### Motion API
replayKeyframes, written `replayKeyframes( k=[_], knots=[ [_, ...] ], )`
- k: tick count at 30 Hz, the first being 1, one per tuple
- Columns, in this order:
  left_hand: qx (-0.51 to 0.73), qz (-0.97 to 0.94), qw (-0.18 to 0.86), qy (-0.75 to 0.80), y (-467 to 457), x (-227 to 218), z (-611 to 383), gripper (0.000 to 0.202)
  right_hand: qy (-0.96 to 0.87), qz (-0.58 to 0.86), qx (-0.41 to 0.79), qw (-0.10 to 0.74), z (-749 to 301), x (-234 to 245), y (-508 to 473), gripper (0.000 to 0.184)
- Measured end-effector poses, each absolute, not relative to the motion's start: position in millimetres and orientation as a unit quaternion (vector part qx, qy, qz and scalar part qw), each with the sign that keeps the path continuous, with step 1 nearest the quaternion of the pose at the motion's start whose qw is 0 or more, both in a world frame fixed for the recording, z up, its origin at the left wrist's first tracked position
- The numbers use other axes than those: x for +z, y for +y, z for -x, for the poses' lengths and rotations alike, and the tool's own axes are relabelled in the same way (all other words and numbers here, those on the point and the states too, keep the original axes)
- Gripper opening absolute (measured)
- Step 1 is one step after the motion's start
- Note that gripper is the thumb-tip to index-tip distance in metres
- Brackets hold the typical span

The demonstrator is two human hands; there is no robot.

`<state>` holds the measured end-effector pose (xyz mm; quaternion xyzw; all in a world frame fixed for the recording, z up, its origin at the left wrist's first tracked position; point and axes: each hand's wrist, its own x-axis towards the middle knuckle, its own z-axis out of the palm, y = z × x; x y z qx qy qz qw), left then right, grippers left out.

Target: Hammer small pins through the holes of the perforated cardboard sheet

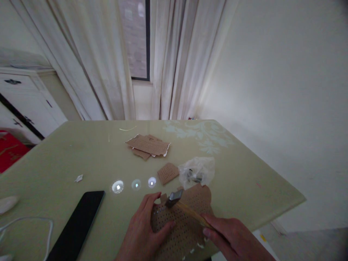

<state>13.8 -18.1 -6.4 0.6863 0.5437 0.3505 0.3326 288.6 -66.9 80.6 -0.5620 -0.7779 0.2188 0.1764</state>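
Observation:
My left hand point(145, 230) grips the left side of a brown perforated sheet point(190, 215), thumb on its face and fingers along its far edge. My right hand point(231, 235) is closed around the wooden handle of a small hammer point(190, 211). The hammer's metal head lies over the upper left part of the sheet, near my left fingertips; whether it touches cannot be made out. Small pale bits show on the sheet's upper left and lower right. Just beyond it are a smaller perforated piece point(168, 173) and a clear plastic bag point(199, 170) with dark small items inside.
More torn brown perforated pieces point(148, 145) are stacked farther back on the pale green table point(95, 156). A black phone point(78, 224) and a white cable point(29, 218) lie at left. Light reflections dot the glossy top. A white wall borders the right side.

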Motion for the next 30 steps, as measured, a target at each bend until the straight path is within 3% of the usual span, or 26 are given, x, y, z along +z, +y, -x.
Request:
replayKeyframes(
  k=[6,13,18,21,30],
  knots=[
    [0.326,-0.694,0.334,0.548,-19,-10,-14,0.037,-0.760,0.575,0.205,0.224,-296,75,-64,0.034],
    [0.338,-0.651,0.388,0.558,-12,-7,-3,0.040,-0.724,0.613,0.132,0.288,-325,62,-28,0.041],
    [0.409,-0.650,0.390,0.509,-4,5,4,0.031,-0.747,0.611,0.040,0.259,-337,45,20,0.043],
    [0.449,-0.646,0.363,0.499,-7,3,1,0.022,-0.767,0.596,0.028,0.236,-335,25,43,0.041],
    [0.520,-0.673,0.309,0.425,-22,-1,5,0.019,-0.781,0.603,0.015,0.162,-304,-37,47,0.041]
  ],
)
